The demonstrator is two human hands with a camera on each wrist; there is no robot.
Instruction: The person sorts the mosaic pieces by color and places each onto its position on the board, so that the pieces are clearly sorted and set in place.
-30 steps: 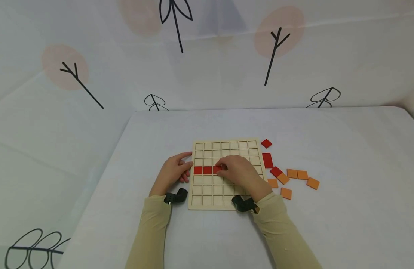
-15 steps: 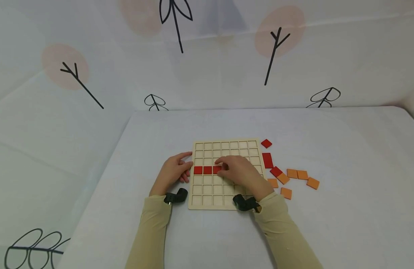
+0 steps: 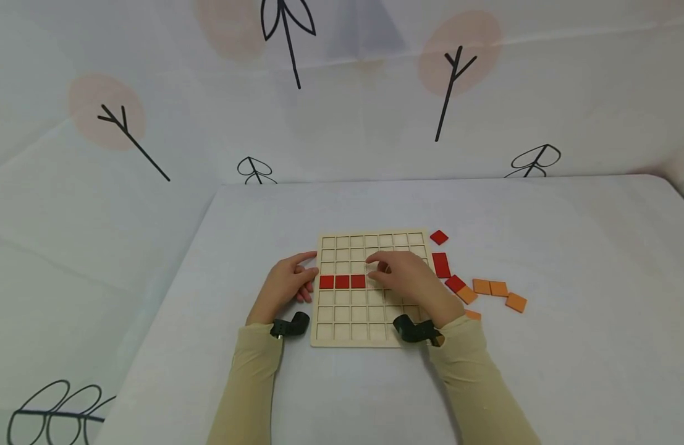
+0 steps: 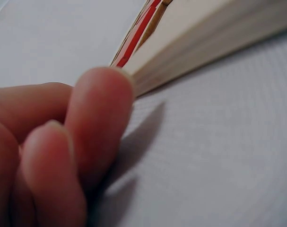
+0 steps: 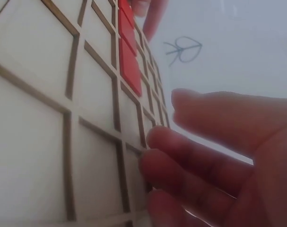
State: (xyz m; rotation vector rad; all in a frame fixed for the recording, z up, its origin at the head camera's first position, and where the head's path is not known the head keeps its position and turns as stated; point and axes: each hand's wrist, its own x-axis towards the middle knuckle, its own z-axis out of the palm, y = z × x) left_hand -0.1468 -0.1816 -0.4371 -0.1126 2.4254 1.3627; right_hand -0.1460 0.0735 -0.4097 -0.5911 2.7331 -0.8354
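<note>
A wooden grid board [image 3: 369, 247] lies flat on the white table. Three red tiles [image 3: 342, 282] fill the left end of its fourth row. My left hand [image 3: 305, 279] rests against the board's left edge, fingertips [image 4: 98, 113] touching the side of the board [image 4: 204, 42]. My right hand [image 3: 378, 267] hovers over the middle of the board just right of the red tiles, fingers [image 5: 200, 165] loosely bent and holding nothing. The right wrist view shows the board's cells [image 5: 34, 142] and the red tiles [image 5: 129, 61] beyond the fingers.
Loose red tiles [image 3: 440, 264] lie just off the board's right edge, one more [image 3: 439, 237] near its far right corner. Several orange tiles [image 3: 490, 288] are scattered further right. A white patterned backdrop [image 3: 342, 93] rises behind the table.
My right hand has lifted off the third red tile and moved right, leaving the tile seated in its cell. The left hand has stayed put.
</note>
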